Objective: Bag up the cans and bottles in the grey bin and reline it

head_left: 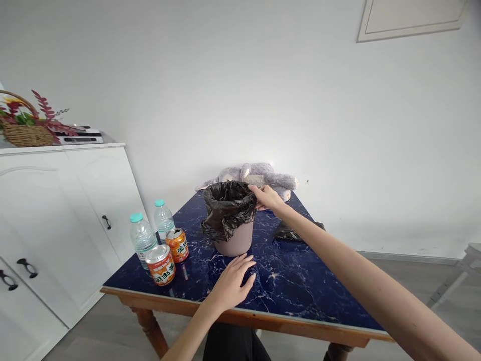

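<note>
A pinkish-grey bin (236, 240) stands upright on the blue marbled table (293, 281), lined with a black plastic bag (225, 215) folded over its rim. My right hand (266, 197) pinches the bag at the right side of the rim. Just in front of the bin, my left hand (233, 283) lies palm down with its fingers spread, holding nothing. To the left are an orange can (161, 265) and an opened orange can (178, 245), with two clear bottles behind them, a nearer one (143, 234) and a farther one (164, 216), both with turquoise caps.
A grey plush toy (259, 175) lies at the table's back by the wall. Black folded plastic (291, 231) rests right of the bin, partly behind my right forearm. White cabinets (67, 210) at the left carry a flower basket (28, 134).
</note>
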### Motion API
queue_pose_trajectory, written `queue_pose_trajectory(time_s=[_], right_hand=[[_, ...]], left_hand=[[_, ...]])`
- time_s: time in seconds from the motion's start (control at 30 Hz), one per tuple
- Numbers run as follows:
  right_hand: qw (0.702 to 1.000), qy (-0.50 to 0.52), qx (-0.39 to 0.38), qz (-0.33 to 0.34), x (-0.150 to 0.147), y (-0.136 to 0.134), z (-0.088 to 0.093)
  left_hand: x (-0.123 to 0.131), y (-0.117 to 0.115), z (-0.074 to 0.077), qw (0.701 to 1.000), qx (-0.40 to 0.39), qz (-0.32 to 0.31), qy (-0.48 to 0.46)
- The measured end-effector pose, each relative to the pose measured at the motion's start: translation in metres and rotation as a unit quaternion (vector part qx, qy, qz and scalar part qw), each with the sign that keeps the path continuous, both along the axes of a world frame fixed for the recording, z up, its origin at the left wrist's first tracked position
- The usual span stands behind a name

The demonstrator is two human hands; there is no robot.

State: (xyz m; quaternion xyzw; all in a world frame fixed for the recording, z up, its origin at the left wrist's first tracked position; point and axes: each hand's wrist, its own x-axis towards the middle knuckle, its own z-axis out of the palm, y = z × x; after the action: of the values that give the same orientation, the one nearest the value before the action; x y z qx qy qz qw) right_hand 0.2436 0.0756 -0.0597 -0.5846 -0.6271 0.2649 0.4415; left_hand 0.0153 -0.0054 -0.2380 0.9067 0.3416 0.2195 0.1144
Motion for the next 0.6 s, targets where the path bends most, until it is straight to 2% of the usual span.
queue_pose_trajectory(time_s=[0.13,0.23,0.33,0.47,0.6], right_hand=[[0.991,0.080,-0.093,0.054,-0.009,-0.003,0.013],[0.984,0.118,-0.112,0.073,-0.007,-0.017,0.017],[0.982,0.146,-0.103,0.066,0.002,-0.042,0.020],[0.980,0.180,-0.085,0.027,0.032,-0.087,0.023],[0.980,0.182,-0.077,-0.009,0.082,-0.129,0.018]], left_hand=[[0.000,-0.001,0.001,1.000,-0.002,0.000,-0.002],[0.000,-0.002,0.003,1.000,-0.005,0.001,-0.006],[0.001,-0.006,0.008,0.999,0.003,0.004,-0.039],[-0.003,-0.010,0.012,0.993,-0.014,0.049,-0.103],[-0.005,-0.010,0.014,0.991,-0.066,0.062,-0.094]])
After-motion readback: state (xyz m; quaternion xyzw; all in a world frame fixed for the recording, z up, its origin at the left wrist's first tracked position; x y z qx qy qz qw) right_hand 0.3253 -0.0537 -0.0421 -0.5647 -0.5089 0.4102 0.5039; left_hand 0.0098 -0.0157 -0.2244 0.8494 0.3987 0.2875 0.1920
